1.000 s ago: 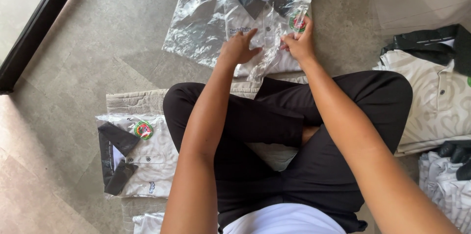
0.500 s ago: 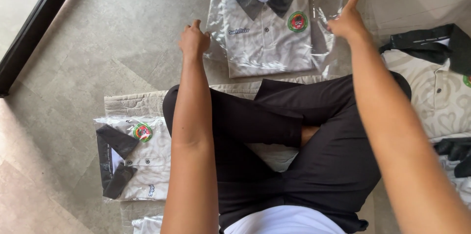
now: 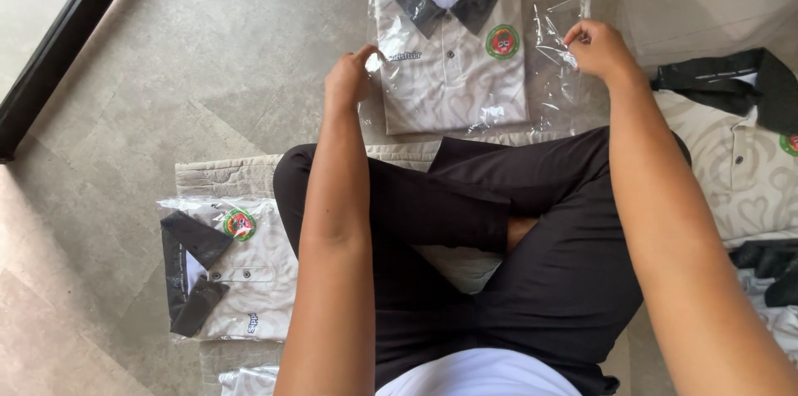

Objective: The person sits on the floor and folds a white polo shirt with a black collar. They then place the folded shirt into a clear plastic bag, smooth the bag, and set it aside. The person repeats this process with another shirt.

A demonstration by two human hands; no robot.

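Head view: folded white polo w/ dark collar (image 3: 453, 72) lies on floor ahead in clear plastic bag (image 3: 555, 72), left hand (image 3: 351, 76) & right hand (image 3: 600, 47) pinching bag's side edges, looks mid-bagging; next probably needs smoothing & closing the film

The person wears loose black trousers (image 3: 532, 280) of a smooth, slightly creased cloth, with one hem edge showing as a straight fold across the middle. At the near edge a white top (image 3: 478, 375) shows as a rounded patch above the trousers. Both arms are bare from above the elbow down, with no sleeves, watch, rings or bands on the left hand (image 3: 349, 76) or the right hand (image 3: 600, 49).
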